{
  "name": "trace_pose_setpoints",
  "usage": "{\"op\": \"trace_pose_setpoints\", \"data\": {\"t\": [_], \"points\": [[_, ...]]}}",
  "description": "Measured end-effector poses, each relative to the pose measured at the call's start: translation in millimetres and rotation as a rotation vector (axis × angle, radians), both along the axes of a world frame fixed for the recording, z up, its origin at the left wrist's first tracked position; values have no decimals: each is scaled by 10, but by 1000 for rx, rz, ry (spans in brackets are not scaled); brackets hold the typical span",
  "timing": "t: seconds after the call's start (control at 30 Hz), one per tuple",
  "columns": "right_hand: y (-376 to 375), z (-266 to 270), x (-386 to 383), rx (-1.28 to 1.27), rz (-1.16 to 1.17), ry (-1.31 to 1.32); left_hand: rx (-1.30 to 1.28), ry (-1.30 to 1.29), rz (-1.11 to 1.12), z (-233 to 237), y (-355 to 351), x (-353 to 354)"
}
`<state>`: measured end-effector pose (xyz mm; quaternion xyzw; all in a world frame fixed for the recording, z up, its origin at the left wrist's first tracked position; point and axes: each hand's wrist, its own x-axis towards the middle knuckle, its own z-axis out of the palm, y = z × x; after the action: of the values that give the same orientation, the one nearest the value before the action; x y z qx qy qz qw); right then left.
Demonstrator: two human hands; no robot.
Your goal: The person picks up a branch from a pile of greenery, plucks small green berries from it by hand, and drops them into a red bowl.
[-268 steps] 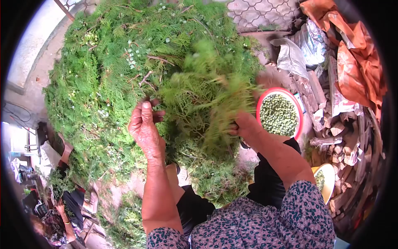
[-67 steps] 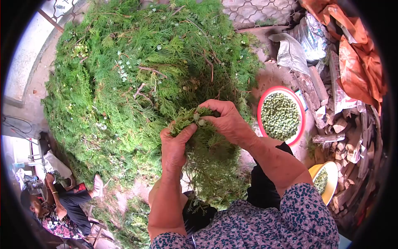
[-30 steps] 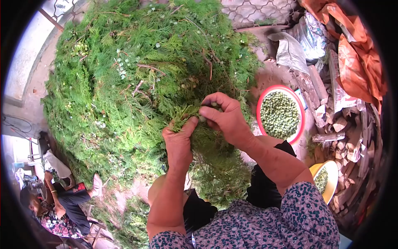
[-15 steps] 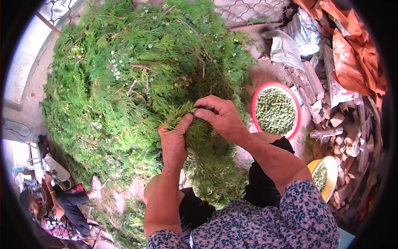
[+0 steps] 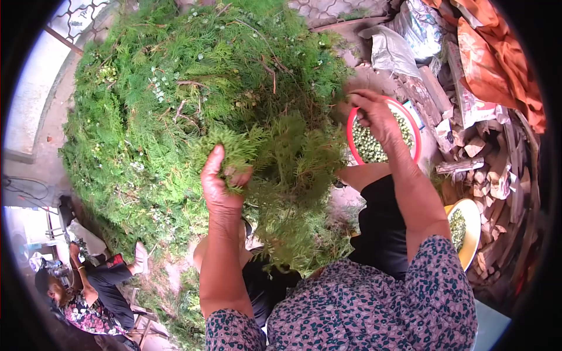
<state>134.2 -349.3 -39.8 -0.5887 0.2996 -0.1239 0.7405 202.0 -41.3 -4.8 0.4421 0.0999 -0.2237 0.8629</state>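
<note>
My left hand (image 5: 223, 184) is wrapped round a green leafy sprig (image 5: 231, 149) in front of a large heap of cut evergreen branches (image 5: 146, 128). My right hand (image 5: 374, 117) is over the left side of a red-rimmed basin (image 5: 415, 123) that holds many small green cones (image 5: 370, 146). Its fingers are bent and pressed together, and whatever they may hold is too small or blurred to name.
A yellow basin (image 5: 473, 234) with more green pieces stands by my right elbow. Split firewood (image 5: 474, 169), sacks (image 5: 393, 52) and an orange tarp (image 5: 492, 70) line the right side. Another person (image 5: 93, 292) sits at the lower left, beside the heap.
My right hand has left the sprig and moved right, over to the red-rimmed basin. My left hand still holds the sprig and has shifted slightly left and down.
</note>
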Motion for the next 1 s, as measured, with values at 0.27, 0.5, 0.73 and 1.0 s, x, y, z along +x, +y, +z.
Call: {"op": "trace_pose_setpoints", "data": {"t": [0.27,0.5,0.73,1.0], "points": [[-1266,-390,-731,-527,-296,200,-568,-360,-284,7,319,68],[-1852,-595,-1136,-1082,-455,459,-630,-434,-113,279,275,-309],[-1385,-82,-1196,-1136,-233,356,-687,-329,160,302,281,-507],[1040,224,-1312,-1296,492,-404,-726,-422,75,79,437,-529]]}}
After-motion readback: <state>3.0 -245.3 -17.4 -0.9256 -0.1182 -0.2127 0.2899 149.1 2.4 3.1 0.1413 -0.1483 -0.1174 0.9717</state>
